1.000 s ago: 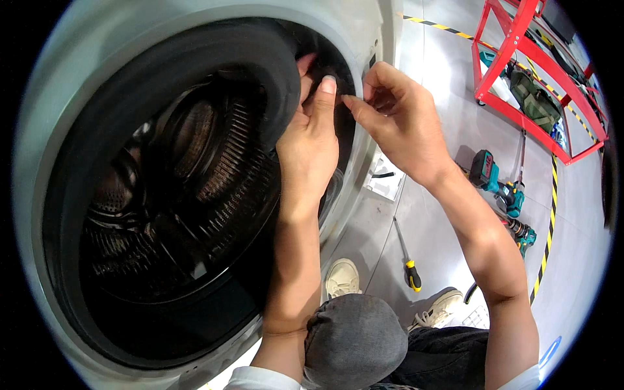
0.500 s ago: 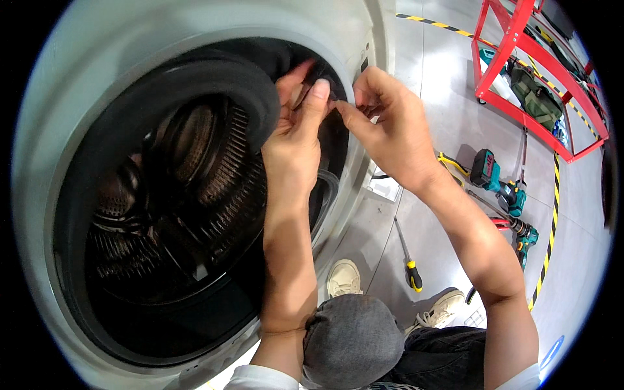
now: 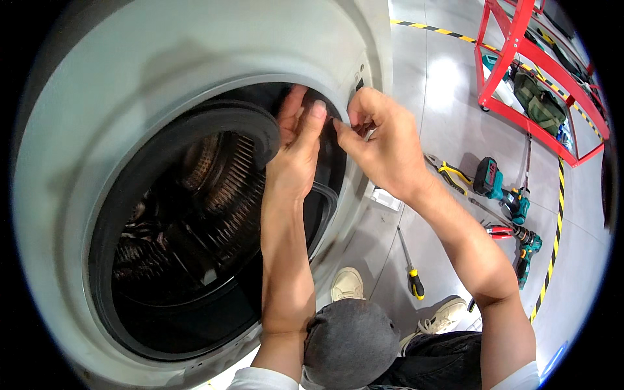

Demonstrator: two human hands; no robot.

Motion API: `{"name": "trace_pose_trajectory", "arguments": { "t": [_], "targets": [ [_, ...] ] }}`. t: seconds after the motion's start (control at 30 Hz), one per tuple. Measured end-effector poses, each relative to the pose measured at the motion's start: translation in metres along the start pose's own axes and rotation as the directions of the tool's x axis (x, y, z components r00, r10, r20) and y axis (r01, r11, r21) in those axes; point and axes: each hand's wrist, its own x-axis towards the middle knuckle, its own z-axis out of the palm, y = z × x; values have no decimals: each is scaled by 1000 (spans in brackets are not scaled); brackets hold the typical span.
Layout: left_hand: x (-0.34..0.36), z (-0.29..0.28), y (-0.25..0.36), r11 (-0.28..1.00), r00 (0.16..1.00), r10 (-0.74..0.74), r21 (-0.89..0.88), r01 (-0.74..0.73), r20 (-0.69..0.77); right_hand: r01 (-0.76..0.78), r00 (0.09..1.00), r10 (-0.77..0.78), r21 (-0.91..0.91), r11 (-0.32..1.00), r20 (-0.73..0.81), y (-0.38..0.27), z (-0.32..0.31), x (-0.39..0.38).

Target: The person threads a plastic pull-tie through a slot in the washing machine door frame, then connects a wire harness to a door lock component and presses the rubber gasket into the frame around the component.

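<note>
The front of a washing machine [image 3: 214,45] with a round door opening fills the left side. Its black rubber door gasket [image 3: 188,130] is folded inward at the upper right of the opening. My left hand [image 3: 294,153] reaches into that gap beside the folded gasket, fingers stretched upward and thumb apart from them. Just right of it, my right hand [image 3: 389,143] is pinched at the opening's rim, thumb and finger pressed together. Whatever lies in that pinch is too small and dark to make out. Behind the gasket shows the metal drum [image 3: 214,175].
On the floor to the right lie a yellow-handled screwdriver [image 3: 416,284], yellow-handled pliers [image 3: 455,175], a teal cordless drill [image 3: 528,244] and another teal power tool [image 3: 494,185]. A red tool cart [image 3: 520,114] stands at the upper right. Black-and-yellow tape [image 3: 554,247] marks the floor.
The machine sits slightly lower in view and more of its front shows. My right hand has shifted slightly left and down, still pinched. My left hand stays at the gasket.
</note>
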Motion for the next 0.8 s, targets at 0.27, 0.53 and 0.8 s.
{"name": "trace_pose_trajectory", "arguments": {
  "t": [0.27,0.53,0.8],
  "targets": [
    [4,-4,4,995,991,-85,-47,90,101,-18,1000,18,51,999,4,4,1,0],
    [10,-22,5,983,962,-167,-39,180,215,17,1000,-17,-4,1000,20,9,-1,0],
    [10,-39,5,980,956,-190,95,173,224,74,997,-74,13,997,23,12,-7,-4]
  ]
}}
